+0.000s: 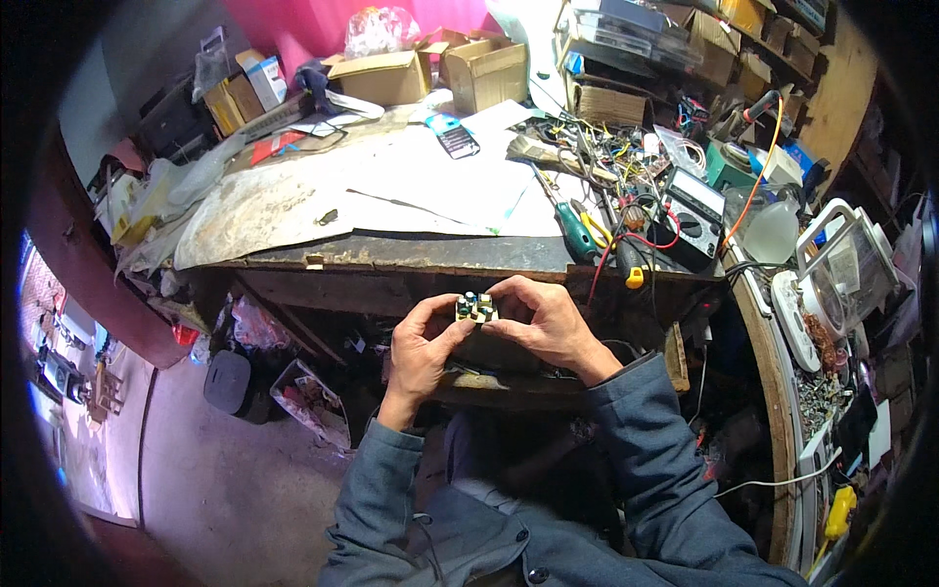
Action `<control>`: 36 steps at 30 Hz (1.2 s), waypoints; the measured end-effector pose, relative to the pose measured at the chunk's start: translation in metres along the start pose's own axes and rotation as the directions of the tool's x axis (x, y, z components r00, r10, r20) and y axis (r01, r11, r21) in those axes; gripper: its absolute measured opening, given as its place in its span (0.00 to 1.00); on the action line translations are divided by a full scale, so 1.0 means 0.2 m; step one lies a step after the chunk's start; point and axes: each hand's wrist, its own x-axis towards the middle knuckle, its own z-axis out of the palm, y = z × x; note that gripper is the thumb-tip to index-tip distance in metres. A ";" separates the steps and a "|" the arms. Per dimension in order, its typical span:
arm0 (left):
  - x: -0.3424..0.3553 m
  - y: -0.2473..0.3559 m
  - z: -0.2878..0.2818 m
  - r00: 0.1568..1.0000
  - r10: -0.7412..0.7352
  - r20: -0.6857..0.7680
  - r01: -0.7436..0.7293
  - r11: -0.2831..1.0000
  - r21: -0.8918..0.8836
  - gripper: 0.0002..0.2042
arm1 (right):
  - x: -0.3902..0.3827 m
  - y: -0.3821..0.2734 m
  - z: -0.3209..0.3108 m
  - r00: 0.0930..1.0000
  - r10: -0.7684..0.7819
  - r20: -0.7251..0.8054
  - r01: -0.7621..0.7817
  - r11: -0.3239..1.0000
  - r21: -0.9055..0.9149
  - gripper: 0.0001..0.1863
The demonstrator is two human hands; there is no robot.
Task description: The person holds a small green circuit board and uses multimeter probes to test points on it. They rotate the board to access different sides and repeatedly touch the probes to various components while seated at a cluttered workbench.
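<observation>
A small circuit board [475, 309] with upright cylindrical parts is held up in front of the bench's near edge. My left hand [423, 344] pinches its left side between thumb and fingers. On the opposite side, the thumb and fingertips of my right hand [548, 325] close on the same board. Both hands are above my lap, apart from the bench top. The board's underside cannot be seen.
White paper [391, 196] covers much of the bench, with a phone [452, 136] lying at its back. To the right are a green-handled screwdriver [572, 227], a multimeter [693, 217] and tangled wires [626, 147]. Cardboard boxes [486, 76] stand behind.
</observation>
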 end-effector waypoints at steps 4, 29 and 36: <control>0.00 -0.01 -0.01 1.000 -0.004 0.001 0.004 1.000 0.003 0.17 | 0.00 0.03 0.02 0.999 -0.043 -0.021 0.043 0.999 -0.008 0.20; 0.00 -0.03 -0.01 0.999 0.023 0.027 -0.023 1.000 -0.019 0.21 | 0.00 0.02 0.02 0.999 -0.032 -0.030 0.032 0.999 -0.001 0.22; 0.00 -0.03 -0.01 0.999 0.010 0.035 -0.007 0.997 -0.077 0.22 | -0.01 0.02 0.02 1.000 -0.003 -0.020 0.004 0.999 0.051 0.22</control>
